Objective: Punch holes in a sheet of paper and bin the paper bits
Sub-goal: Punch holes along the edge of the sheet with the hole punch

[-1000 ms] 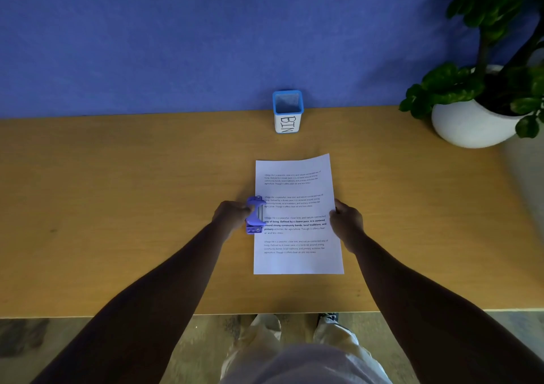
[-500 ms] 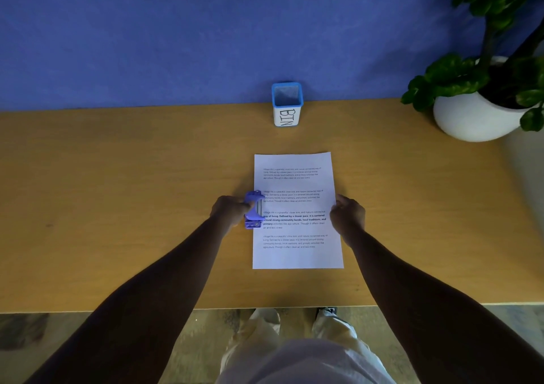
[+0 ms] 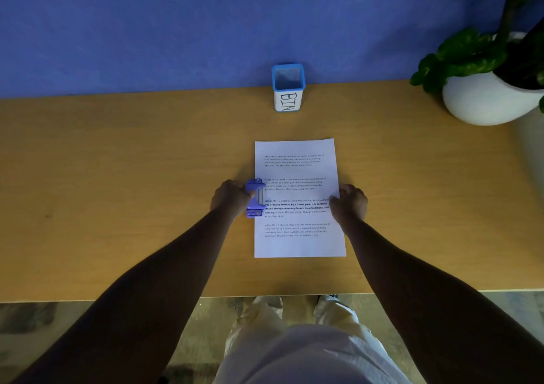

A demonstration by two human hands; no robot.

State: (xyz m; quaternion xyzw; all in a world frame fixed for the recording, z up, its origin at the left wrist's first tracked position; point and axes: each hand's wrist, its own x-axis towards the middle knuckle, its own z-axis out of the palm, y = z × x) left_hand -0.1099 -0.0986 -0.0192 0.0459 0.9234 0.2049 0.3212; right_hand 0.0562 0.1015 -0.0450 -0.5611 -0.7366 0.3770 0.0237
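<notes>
Left hand: the left hand (image 3: pixel 231 198) is closed around the purple hole punch (image 3: pixel 255 197), knuckles to the left of it, thumb side on its back edge; the grip looks the same as half a second ago.
Hole punch: it sits on the left edge of the sheet of paper (image 3: pixel 298 198), about halfway down the page, its long side running along that edge; its mouth faces the text. Compared with a second ago it holds the same place on the sheet.
Right hand: the right hand (image 3: pixel 350 202) is curled, fingers pressing the right edge of the sheet level with the bold paragraph. Whether it pinches the edge or only presses it flat cannot be told.
Sheet of paper: flat on the wooden table (image 3: pixel 117 177), printed side up, four blocks of text; its top edge now lies squarer to the table than a second ago, when it leaned slightly to the right.
Bin: the small blue-rimmed bin (image 3: pixel 288 88), lettered BIN, stands at the back of the table against the blue wall (image 3: pixel 176 24), well apart from the sheet.
Potted plant: a white potted plant (image 3: pixel 488 101) stands at the far right.
View: the scene has slid down a little in the frame since the earlier pictures.
</notes>
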